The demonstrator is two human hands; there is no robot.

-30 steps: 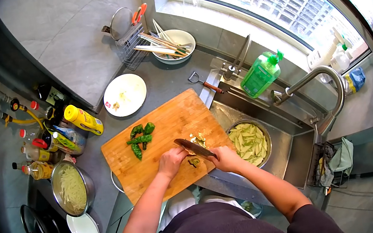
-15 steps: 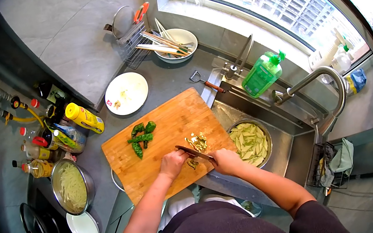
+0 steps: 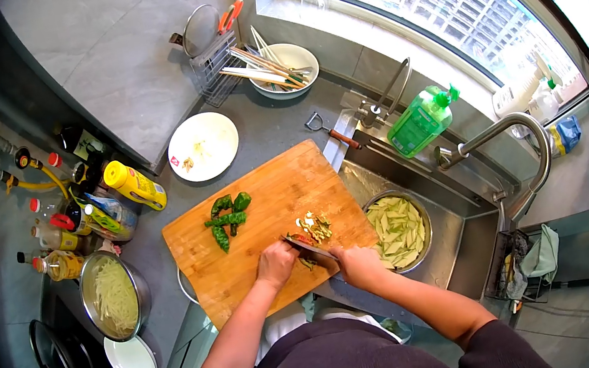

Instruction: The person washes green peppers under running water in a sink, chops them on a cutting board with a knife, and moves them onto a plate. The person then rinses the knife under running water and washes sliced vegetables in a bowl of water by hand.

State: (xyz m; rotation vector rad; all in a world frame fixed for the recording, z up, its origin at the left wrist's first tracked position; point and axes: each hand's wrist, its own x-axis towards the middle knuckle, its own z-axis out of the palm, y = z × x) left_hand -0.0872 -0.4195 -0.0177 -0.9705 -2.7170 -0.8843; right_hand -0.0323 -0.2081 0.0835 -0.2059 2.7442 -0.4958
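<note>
My right hand (image 3: 360, 266) grips the handle of a kitchen knife (image 3: 311, 248), its blade slanting up and left over a wooden cutting board (image 3: 263, 181). Close by the blade's far end, my left hand (image 3: 277, 263) is closed, fingers curled down to the board; whatever they hold is hidden. A small reddish piece (image 3: 302, 238) shows just beyond the blade. Chopped bits (image 3: 314, 226) lie in a small pile past the knife, and a few more are partly hidden under it. Several green peppers (image 3: 229, 218) rest on the board's left half.
Right of the board, a bowl of sliced pale-green vegetable (image 3: 399, 233) sits in the sink (image 3: 458, 230). A peeler (image 3: 332, 131) and a plate (image 3: 202, 146) lie behind. Leftward are a bowl of pale shreds (image 3: 115, 296), a small white dish (image 3: 131, 359) and several bottles (image 3: 54, 240).
The knife blade has tilted and the reddish piece now shows beside it. Both hands stay near the same spot on the board. The whole view has shifted slightly.
</note>
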